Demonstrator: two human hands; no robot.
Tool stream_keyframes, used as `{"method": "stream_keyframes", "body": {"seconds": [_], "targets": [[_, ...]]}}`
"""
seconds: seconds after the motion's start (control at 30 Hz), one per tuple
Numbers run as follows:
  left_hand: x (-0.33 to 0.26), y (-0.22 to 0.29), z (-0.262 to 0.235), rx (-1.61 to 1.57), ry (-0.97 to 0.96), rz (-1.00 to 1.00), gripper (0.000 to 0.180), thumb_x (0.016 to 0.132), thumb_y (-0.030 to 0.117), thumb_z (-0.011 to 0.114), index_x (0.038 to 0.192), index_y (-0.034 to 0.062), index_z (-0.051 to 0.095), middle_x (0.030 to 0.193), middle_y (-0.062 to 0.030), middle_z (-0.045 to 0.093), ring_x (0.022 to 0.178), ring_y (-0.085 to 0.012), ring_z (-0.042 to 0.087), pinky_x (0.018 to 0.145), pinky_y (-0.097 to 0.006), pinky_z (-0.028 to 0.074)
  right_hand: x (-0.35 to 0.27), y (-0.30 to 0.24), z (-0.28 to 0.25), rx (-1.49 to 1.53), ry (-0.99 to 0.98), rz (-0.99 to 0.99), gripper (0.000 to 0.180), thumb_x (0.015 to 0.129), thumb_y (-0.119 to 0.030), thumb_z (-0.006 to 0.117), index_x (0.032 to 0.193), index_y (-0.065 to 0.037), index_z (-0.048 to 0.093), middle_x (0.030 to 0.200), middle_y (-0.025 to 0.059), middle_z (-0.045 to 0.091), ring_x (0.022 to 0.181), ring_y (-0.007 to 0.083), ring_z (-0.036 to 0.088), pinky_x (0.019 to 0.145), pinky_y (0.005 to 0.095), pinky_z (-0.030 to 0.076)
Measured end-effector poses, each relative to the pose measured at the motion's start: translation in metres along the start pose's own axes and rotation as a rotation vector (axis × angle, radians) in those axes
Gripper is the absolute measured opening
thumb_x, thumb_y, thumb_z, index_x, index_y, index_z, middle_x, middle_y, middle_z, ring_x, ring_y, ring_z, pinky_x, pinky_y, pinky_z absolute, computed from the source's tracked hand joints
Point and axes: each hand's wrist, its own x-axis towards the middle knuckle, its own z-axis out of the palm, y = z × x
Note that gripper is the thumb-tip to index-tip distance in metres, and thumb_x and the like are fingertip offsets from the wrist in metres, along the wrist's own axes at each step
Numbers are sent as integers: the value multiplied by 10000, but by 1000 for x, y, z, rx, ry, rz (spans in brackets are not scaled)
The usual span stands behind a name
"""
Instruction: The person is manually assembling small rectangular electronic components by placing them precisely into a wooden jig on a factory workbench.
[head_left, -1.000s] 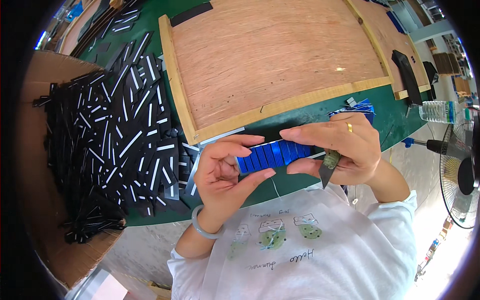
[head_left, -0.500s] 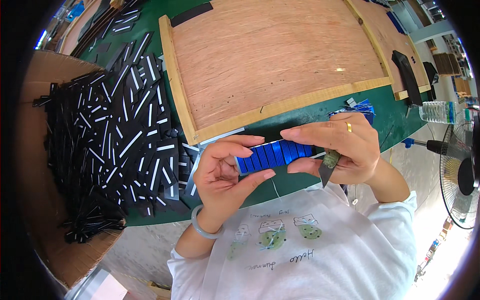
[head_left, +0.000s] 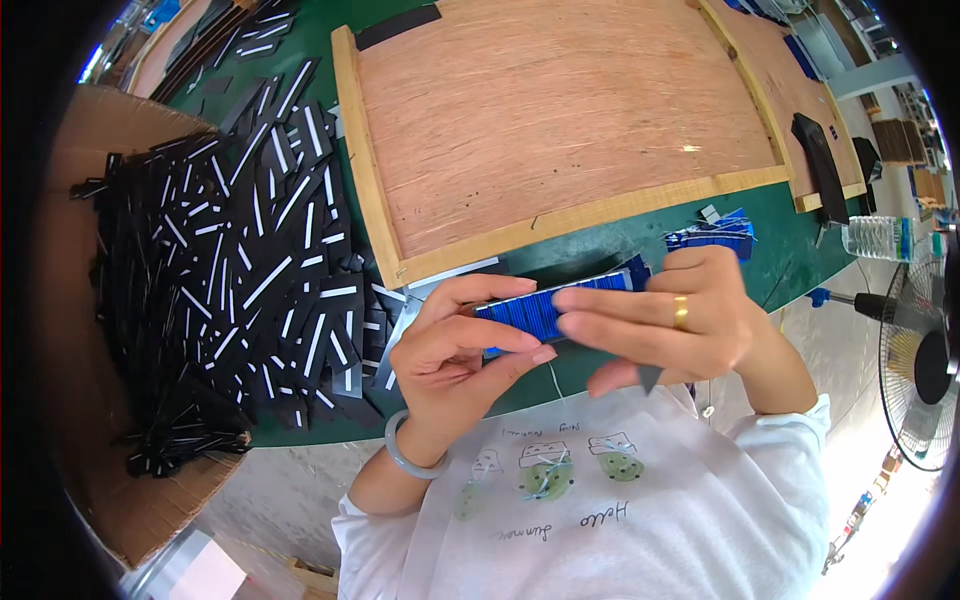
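A row of thin blue strips (head_left: 530,315), packed side by side into a block, is gripped at its left end between the fingers and thumb of my left hand (head_left: 445,350). Across its front and right part lie the fingers of my right hand (head_left: 690,320), slightly blurred. Below those fingers a dark pointed blade-like piece (head_left: 648,378) pokes out, tucked in the right hand; most of it is hidden. A thin white thread (head_left: 555,380) hangs under the block.
A wood-framed plywood board (head_left: 570,120) lies beyond my hands on the green table (head_left: 790,245). Left is a cardboard box (head_left: 95,130) beside a heap of black strips with white bars (head_left: 250,270). More blue strips (head_left: 715,235), a bottle (head_left: 875,238) and a fan (head_left: 925,360) are right.
My right hand has shifted from gripping the block's right end to laying its fingers over the front. The pointed piece has turned and shows less. The left hand keeps its hold.
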Motion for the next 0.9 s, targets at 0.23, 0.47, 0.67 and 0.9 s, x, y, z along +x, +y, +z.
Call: {"method": "stream_keyframes", "body": {"seconds": [0.23,0.47,0.67,0.9], "targets": [[-11,30,9,-107,-3,-92,248,678,-60,744,901,31,688,1089,-214,595,899,-253,637,742,-305,526,-11,-15,20,270,435,521,395,633,-100,829,965,-8,636,987,115,668,554,64,528,441,183,353],[-2,20,2,594,-156,861,192,711,-49,700,892,-73,640,1093,-212,599,822,-309,674,616,-259,563,-7,-25,18,1634,525,1160,181,860,-174,632,948,-18,607,1075,124,545,361,36,345,430,173,310],[-7,29,7,-253,211,184,314,787,-83,630,1082,-1,561,1166,-241,505,977,-283,619,796,-391,546,2,-21,20,1883,526,919,153,927,-158,532,1003,-30,563,1060,130,553,352,41,360,392,205,283],[10,19,-20,-45,449,-107,196,738,-26,732,917,0,656,908,-61,580,667,-73,497,629,-189,415,40,-13,19,1390,504,1053,241,869,-195,624,948,31,596,962,172,648,370,41,363,396,210,277]]}}
